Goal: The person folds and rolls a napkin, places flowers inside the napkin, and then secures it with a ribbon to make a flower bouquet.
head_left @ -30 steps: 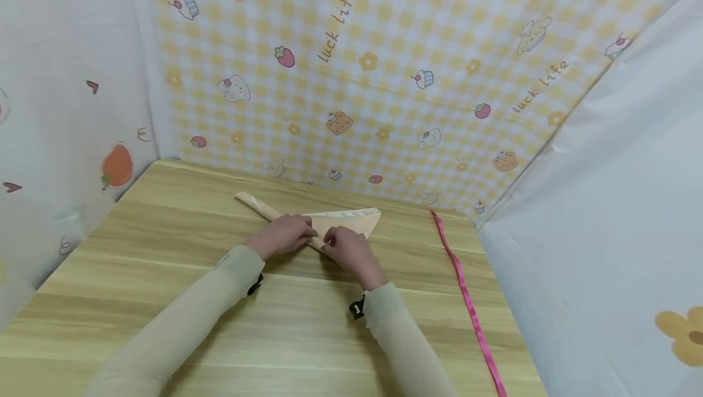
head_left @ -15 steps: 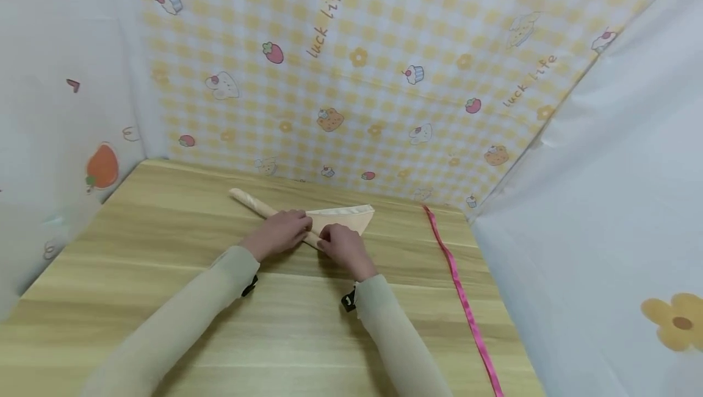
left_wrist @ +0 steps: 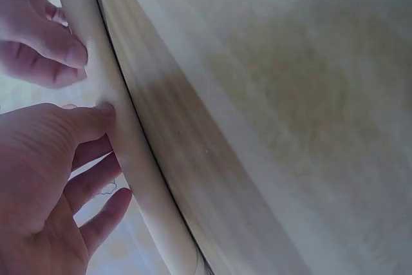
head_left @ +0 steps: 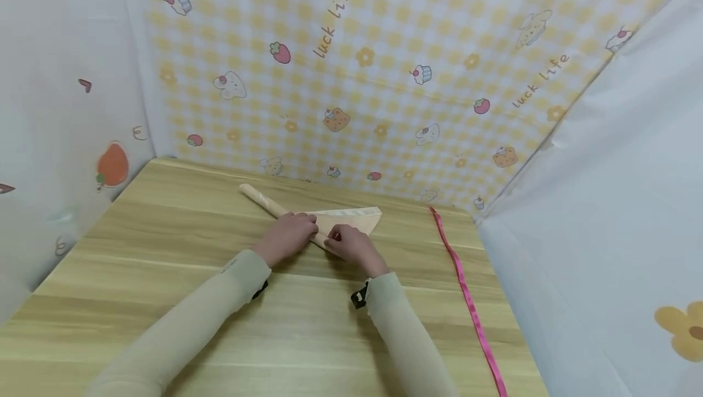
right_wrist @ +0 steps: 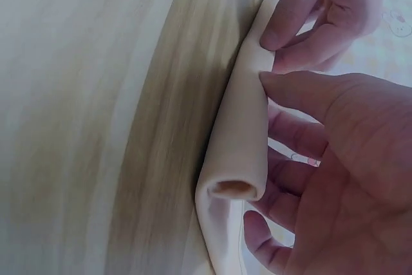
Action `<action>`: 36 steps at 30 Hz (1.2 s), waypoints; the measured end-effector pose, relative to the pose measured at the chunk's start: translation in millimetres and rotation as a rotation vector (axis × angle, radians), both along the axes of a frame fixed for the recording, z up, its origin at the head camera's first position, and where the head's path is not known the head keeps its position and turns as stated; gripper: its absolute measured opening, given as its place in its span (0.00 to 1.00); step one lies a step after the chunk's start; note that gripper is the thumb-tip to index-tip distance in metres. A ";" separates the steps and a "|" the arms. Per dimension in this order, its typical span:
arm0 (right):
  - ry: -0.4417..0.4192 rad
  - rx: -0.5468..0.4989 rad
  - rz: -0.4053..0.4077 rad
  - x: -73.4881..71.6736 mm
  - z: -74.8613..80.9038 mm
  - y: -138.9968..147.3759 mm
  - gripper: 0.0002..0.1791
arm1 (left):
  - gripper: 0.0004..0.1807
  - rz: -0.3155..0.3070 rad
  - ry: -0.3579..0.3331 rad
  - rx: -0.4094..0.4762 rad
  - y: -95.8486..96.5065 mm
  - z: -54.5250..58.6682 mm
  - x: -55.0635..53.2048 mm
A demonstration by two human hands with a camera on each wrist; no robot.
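One part-rolled peach sheet [head_left: 354, 221] is lying on the wood-grain table [head_left: 165, 232]; we're pinching its tube [right_wrist: 239, 117] with left hand [head_left: 287, 236] and right hand [head_left: 354, 246], close together. We're risking a skewed roll if they're pressing unevenly, unwinding if grip is slackening.

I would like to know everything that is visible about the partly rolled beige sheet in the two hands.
The beige sheet looks smooth and soft, perhaps fabric or leather-like; I cannot tell which. Its near side is rolled into a slim, slanting tube; an unrolled part extends beyond, with a whitish strip along its far edge. The right wrist view shows one hollow end. It lies on the table, and the left hand and right hand hold the tube.
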State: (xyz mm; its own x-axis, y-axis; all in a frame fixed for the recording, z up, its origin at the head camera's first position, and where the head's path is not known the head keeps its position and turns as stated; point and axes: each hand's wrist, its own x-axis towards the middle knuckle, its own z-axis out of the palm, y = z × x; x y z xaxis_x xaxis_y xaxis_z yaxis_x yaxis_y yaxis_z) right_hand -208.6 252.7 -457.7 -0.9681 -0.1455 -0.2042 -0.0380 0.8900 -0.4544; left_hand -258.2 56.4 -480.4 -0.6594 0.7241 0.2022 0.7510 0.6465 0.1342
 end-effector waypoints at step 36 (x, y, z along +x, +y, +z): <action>0.061 0.035 -0.114 11.0 -6.4 13.5 0.14 | 0.05 0.045 -0.070 0.085 5.2 3.3 4.3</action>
State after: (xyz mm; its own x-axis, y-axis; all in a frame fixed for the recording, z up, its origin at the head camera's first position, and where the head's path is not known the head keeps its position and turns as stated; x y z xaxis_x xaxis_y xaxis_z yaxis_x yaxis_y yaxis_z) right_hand -197.6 266.2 -464.0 -0.9887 -0.0278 -0.1471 0.0374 0.9055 -0.4227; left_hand -253.9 61.6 -477.2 -0.7052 0.6760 0.2138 0.7087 0.6631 0.2409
